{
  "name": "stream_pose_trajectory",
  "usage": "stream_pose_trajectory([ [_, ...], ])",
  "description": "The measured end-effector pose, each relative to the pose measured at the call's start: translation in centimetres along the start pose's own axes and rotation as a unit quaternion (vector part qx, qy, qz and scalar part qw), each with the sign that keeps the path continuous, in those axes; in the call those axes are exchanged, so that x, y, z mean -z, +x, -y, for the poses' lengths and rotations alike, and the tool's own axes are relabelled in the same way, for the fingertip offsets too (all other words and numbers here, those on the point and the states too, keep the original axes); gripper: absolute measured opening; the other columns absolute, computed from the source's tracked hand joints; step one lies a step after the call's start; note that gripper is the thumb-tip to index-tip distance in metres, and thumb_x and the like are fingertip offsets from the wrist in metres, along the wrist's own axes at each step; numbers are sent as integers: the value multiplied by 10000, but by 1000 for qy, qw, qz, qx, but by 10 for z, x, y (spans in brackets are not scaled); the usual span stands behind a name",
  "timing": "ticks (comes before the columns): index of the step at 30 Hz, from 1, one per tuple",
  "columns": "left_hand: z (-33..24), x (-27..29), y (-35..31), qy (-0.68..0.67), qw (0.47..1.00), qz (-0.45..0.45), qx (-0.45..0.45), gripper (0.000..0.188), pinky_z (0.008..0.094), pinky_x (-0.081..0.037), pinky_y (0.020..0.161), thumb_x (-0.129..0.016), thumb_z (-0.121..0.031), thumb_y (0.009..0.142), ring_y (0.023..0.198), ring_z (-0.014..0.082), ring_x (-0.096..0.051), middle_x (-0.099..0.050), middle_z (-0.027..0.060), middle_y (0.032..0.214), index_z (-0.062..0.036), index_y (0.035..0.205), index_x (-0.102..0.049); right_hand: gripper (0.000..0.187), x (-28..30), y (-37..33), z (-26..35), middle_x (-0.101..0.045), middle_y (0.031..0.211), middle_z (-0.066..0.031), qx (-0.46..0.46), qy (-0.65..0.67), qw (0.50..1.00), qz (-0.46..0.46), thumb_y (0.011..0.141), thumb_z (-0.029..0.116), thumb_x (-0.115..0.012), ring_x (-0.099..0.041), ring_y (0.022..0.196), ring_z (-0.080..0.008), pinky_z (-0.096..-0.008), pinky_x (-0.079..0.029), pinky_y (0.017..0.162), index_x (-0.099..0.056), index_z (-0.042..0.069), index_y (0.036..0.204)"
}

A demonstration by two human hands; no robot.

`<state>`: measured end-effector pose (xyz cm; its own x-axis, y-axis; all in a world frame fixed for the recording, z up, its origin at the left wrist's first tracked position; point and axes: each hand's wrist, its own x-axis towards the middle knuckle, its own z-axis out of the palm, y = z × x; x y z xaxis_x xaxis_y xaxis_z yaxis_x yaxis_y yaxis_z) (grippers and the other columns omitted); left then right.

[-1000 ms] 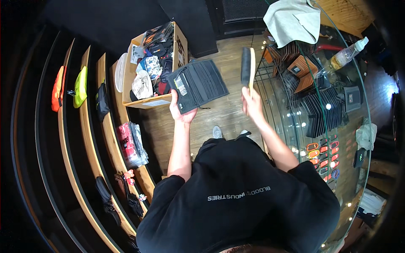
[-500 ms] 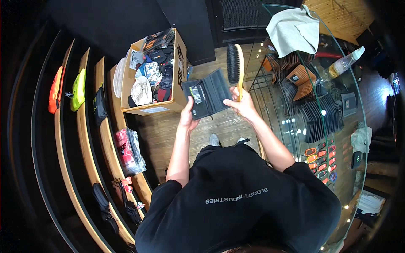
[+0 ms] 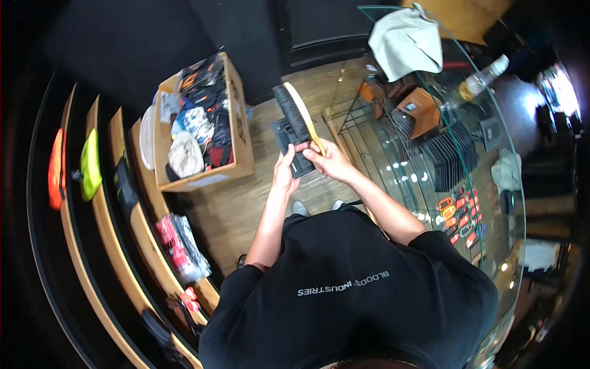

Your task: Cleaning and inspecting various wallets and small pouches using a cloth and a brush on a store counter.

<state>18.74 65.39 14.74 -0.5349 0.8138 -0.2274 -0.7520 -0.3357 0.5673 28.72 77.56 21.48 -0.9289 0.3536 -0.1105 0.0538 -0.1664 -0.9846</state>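
My right hand (image 3: 330,160) grips the handle of a wooden brush (image 3: 299,115) with dark bristles, and the brush lies across a black wallet-like case (image 3: 294,146). My left hand (image 3: 286,172) holds that black case from its left side, in front of my chest. Both hands meet over the wooden floor, between the cardboard box and the glass counter.
An open cardboard box (image 3: 239,147) full of mixed goods sits on the floor to the left. Curved wooden shelves (image 3: 132,227) with bags and packets run along the left. A glass counter (image 3: 479,184) on the right shows black cases, orange items, a grey cloth (image 3: 407,38) and a bottle (image 3: 482,79).
My hands have come together: the brush went from upright at my right to lying across the black case, and the case has been drawn closer and folded smaller.
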Motion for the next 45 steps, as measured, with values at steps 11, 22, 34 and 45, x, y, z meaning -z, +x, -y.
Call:
stream_pose_trajectory([
  [11, 16, -36, 43, 82, 987, 97, 97, 430, 348, -446, 1007, -610, -207, 971, 1170, 184, -561, -581, 76, 1291, -33, 1346, -490, 335, 42, -56, 5, -530, 801, 53, 1, -88, 942, -325, 725, 38, -841, -424, 650, -13, -190, -382, 579, -600, 31, 958],
  [22, 49, -83, 28, 476, 757, 302, -331, 154, 457, -320, 1123, -737, -104, 690, 1392, 355, -353, -488, 126, 1440, -202, 798, -787, 301, 59, -138, -20, -603, 968, -39, 60, 35, 914, -400, 894, -24, -549, -617, 898, -107, -229, -553, 624, -540, 18, 1192],
  [34, 97, -149, -28, 314, 888, 248, -228, 839, 403, -376, 1104, -691, -47, 850, 1358, 263, -403, -294, 186, 1533, -101, 1531, -206, 431, 70, -232, 40, -603, 841, -5, 78, -65, 910, -401, 775, 57, -799, -531, 761, -47, -243, -486, 779, -373, 103, 728],
  [45, 204, -144, -70, 421, 730, 463, 276, 377, 339, -600, 757, -671, 15, 870, 978, 173, -627, -631, 91, 1125, 16, 1228, -550, 265, 125, -408, 9, -634, 789, -144, 55, -342, 883, -316, 749, 83, -721, -611, 705, -307, -406, -456, 633, -607, 6, 975],
])
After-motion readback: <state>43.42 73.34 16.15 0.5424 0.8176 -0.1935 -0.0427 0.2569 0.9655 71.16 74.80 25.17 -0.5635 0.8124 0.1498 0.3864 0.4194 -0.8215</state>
